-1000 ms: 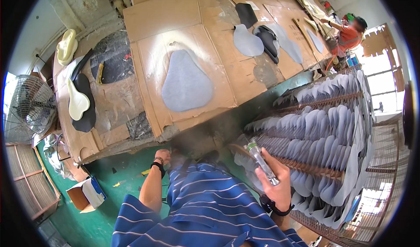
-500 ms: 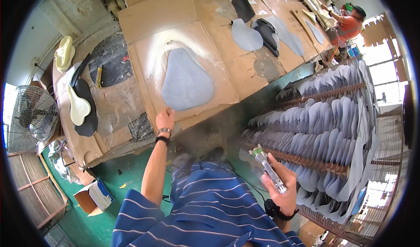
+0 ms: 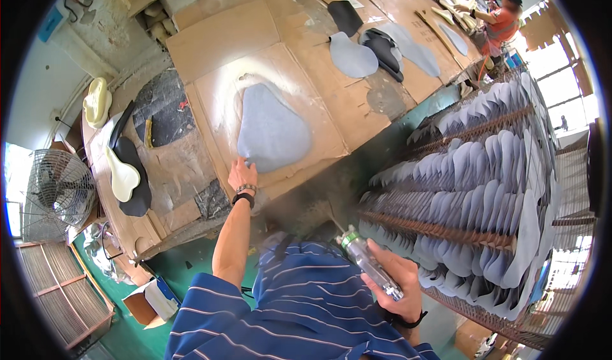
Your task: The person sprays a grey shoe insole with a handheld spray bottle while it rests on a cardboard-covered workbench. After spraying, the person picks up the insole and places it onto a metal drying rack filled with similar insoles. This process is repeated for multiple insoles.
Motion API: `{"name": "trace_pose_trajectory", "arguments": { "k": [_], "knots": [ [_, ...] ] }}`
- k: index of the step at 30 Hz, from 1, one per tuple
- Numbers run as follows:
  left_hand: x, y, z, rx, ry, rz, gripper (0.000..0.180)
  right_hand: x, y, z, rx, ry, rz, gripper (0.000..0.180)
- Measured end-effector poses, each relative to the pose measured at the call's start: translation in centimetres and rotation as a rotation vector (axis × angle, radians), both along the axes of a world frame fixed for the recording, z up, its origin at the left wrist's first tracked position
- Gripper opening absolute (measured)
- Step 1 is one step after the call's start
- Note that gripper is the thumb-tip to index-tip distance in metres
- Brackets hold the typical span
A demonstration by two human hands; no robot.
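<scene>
My left hand (image 3: 241, 171) reaches onto the cardboard-covered table (image 3: 217, 35) and touches the near edge of a grey pear-shaped flat piece (image 3: 271, 130) lying on a cardboard sheet. My right hand (image 3: 396, 282) is shut on a spray gun (image 3: 368, 261) with a green cap, held low over my striped shirt and pointing toward the table. A faint mist hangs between the gun and the table's edge.
A rack (image 3: 484, 188) full of several grey cut pieces stands at my right. More grey and black pieces (image 3: 373, 51) lie farther along the table, where another person (image 3: 497, 19) works. A fan (image 3: 54, 194) stands at the left, near cream and black forms (image 3: 124, 178).
My left hand rose from below the table's edge up onto the cardboard and reached the grey piece. My right hand kept the spray gun and moved little.
</scene>
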State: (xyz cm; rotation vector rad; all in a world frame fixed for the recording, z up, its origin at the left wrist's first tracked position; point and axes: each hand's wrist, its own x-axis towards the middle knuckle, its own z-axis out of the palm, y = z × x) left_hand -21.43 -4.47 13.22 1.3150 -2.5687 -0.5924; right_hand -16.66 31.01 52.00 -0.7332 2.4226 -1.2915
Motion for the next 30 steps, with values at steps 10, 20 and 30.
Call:
{"name": "trace_pose_trajectory", "arguments": {
  "k": [10,20,30],
  "knots": [
    [-3.8,0.5,4.4,0.274,0.432,0.134,0.028,0.8,1.3,-1.6,0.018,0.028,-0.121,0.066],
    [-15.6,-1.3,14.7,1.372,1.177,-0.008,0.030,3.6,5.1,-4.7,0.000,-0.006,-0.294,0.063],
    [-18.7,9.3,38.7,1.410,1.301,-0.676,0.063,6.8,11.3,-8.5,0.071,-0.013,-0.529,0.060]
  ]
}}
